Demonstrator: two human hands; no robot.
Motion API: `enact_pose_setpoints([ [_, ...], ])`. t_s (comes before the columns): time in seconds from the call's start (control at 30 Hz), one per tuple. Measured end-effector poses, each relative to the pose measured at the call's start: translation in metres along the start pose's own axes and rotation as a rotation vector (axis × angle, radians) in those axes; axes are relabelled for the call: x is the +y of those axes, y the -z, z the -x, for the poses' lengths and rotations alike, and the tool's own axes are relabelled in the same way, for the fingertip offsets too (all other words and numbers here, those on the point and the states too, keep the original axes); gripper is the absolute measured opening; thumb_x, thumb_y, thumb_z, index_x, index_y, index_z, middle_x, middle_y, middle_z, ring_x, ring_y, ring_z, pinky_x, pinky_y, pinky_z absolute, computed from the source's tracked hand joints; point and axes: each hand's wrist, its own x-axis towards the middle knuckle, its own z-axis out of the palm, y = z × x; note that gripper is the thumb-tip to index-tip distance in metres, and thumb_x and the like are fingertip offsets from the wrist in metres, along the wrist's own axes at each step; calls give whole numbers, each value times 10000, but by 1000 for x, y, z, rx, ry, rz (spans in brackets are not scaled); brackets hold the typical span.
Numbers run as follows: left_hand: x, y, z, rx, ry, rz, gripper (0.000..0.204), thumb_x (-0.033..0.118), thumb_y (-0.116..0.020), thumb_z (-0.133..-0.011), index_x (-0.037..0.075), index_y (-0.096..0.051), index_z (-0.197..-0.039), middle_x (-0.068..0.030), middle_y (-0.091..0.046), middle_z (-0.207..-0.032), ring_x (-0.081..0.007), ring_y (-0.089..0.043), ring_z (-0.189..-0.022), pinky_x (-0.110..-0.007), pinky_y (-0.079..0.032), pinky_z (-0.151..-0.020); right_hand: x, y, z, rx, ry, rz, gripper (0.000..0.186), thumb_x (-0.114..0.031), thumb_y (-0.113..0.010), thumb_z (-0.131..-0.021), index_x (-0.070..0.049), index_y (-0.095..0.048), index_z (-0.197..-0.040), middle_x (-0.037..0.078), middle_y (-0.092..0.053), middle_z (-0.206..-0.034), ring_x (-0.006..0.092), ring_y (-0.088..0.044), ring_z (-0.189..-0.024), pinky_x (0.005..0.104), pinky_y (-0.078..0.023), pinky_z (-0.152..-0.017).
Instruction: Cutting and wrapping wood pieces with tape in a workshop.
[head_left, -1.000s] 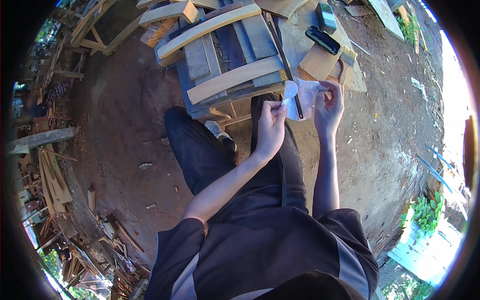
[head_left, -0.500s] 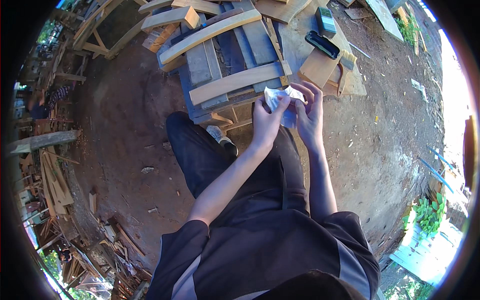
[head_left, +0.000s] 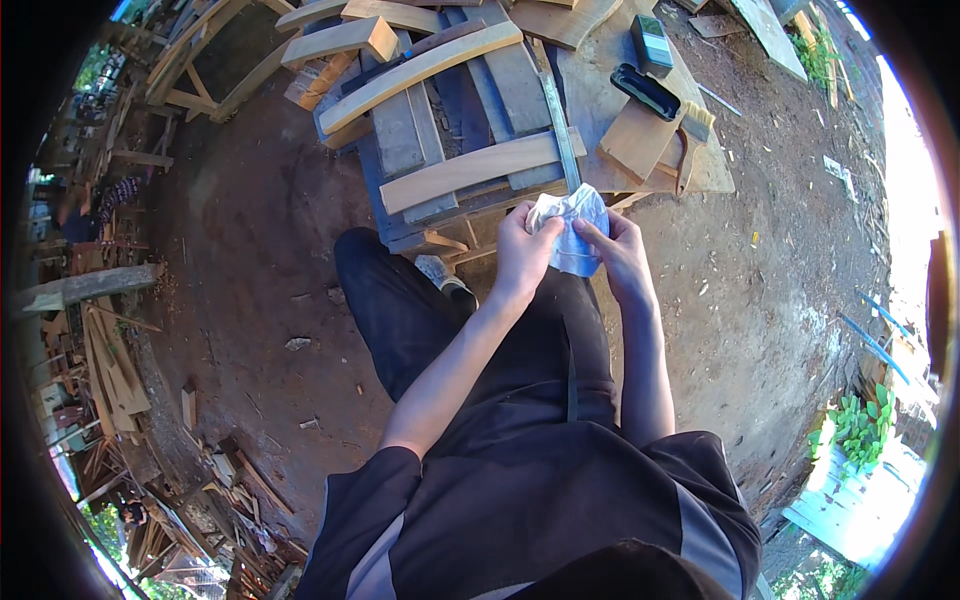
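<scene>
My left hand [head_left: 524, 256] and my right hand [head_left: 625, 255] pinch a creased, whitish-blue sheet [head_left: 572, 262], perhaps paper or cloth; I cannot tell which. Both thumbs press on its near face, and the other fingers are partly hidden behind it. The sheet is held above my thighs, at the near right corner of a low wooden bench [head_left: 425, 213]. Just past the sheet, a narrow grey strip [head_left: 561, 125] crosses the end of a curved pale wooden piece [head_left: 475, 170] on the bench. Neither hand touches the wood.
Another curved wooden piece [head_left: 425, 75] lies farther back. On a board to the right are a black tray [head_left: 645, 92], a dark green box [head_left: 652, 45], a wooden block [head_left: 640, 138] and a brush [head_left: 690, 140]. Scrap wood [head_left: 115, 370] piles up at left.
Both hands have drawn nearer to me, and the sheet is now spread wider, with more of its face showing. The grey strip past the hands has come into plain view.
</scene>
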Motion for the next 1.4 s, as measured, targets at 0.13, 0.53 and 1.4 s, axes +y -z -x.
enact_pose_setpoints([
  [0.13,7,-3,8,33,-58,-219,132,46,-719,-894,-14,-689,-1008,-13,-696,-896,-52,-612,-793,-240,-493,-713,6,-15,-1,146,154,182,177,-127,-732,-911,19,-677,-997,35,-694,-836,68,-617,-752,266,-505,-675],
  [0.53,49,-12,29,38,-97,-80,221,177,-732,-932,-20,-673,-1013,-46,-706,-884,-74,-625,-779,-261,-509,-695,9,-58,29,204,501,551,300,-102,-519,-1008,17,-451,-1276,282,-635,-1105,431,-668,-949,458,-541,-791],
  [1.4,66,0,48,29,-120,-4,221,140,-750,-930,-17,-649,-1047,-32,-712,-911,-65,-657,-817,-231,-529,-738,1,-76,48,249,722,714,410,52,-538,-898,69,-472,-1302,285,-596,-1200,452,-588,-1087,500,-481,-946],
])
